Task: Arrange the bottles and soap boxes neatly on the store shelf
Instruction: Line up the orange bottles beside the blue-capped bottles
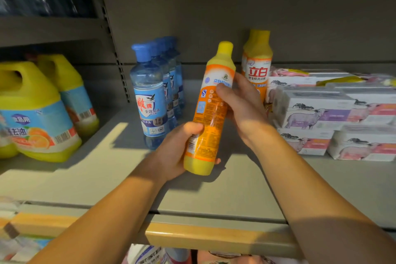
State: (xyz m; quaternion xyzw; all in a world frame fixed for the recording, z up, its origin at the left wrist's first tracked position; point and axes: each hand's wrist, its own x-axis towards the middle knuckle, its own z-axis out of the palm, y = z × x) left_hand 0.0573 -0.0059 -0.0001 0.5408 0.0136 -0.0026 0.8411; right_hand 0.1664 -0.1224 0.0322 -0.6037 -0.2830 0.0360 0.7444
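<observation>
Above grey metal shelf (90, 178), both hands' grip clamps glossy (tapered) yellow bottle (211, 109).

- The place is a shop, seen at a grey metal store shelf (192, 195) with a slotted upright (111, 34) and a price rail (214, 238) along its front edge
- Identical goods stand in rows: blue dish-soap bottles (150, 100), yellow jugs (38, 118) and an orange-labelled yellow bottle (257, 64)
- Stacked soap boxes (315, 109) printed with sheep fill the right side
- More packaged goods show on the shelves above and below
</observation>
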